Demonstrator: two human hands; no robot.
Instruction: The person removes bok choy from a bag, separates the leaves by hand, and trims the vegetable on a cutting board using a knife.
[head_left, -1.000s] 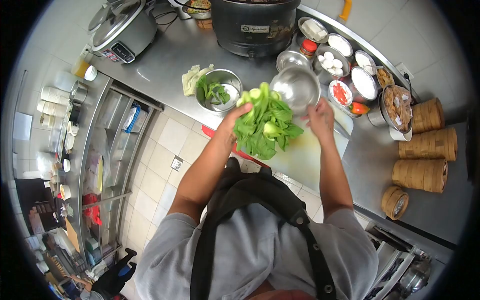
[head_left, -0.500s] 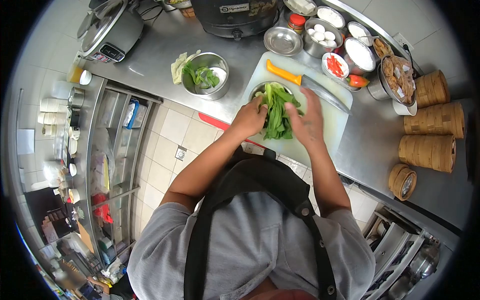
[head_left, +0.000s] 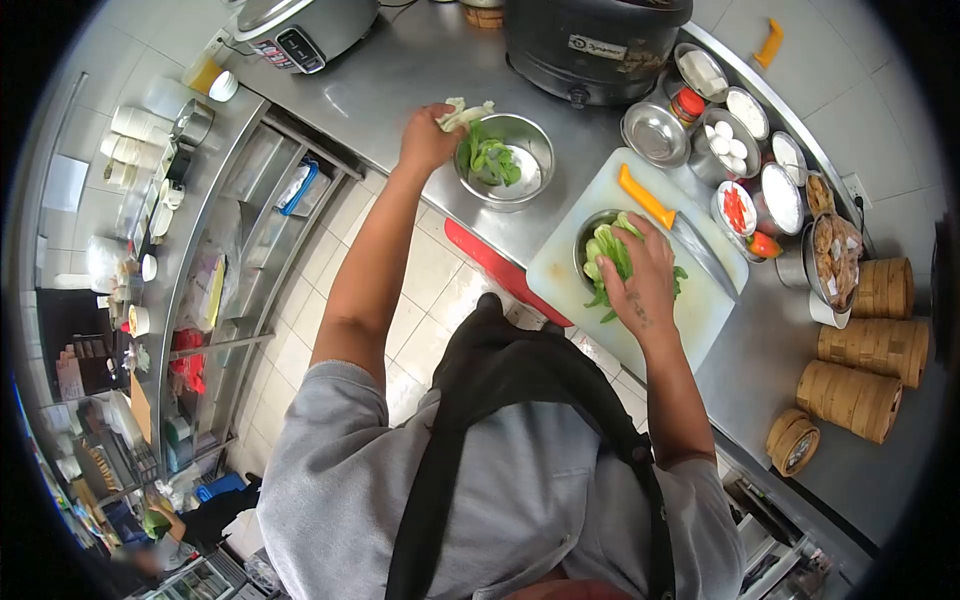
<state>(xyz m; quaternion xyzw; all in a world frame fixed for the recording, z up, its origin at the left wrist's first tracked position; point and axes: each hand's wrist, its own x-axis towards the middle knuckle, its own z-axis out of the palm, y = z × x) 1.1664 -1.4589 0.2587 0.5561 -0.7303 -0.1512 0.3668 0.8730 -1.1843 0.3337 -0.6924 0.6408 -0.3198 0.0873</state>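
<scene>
My left hand (head_left: 428,140) reaches to the pale leaf scraps (head_left: 468,114) beside a steel bowl (head_left: 536,150), its fingers closed on them. Several green leaves (head_left: 490,160) lie inside that bowl. Over on the cutting board (head_left: 700,340), my right hand (head_left: 645,278) wraps round a bunch of leafy greens (head_left: 608,250). The greens rest over a smaller metal bowl (head_left: 582,243), which they partly cover. Just behind them lies a knife (head_left: 706,255) with a yellow handle.
A black soup kettle (head_left: 590,50) stands at the back. Bowls of eggs (head_left: 735,150), cut red pepper (head_left: 736,208) and white powder (head_left: 782,198) line the right rear. Bamboo steamers (head_left: 850,400) are stacked at the right. Shelving (head_left: 225,250) is at the left, with another person (head_left: 180,525) beyond.
My left hand has left the greens and moved left to the pale scraps by the steel bowl. My right hand has come down onto the greens. The camera view has turned.
</scene>
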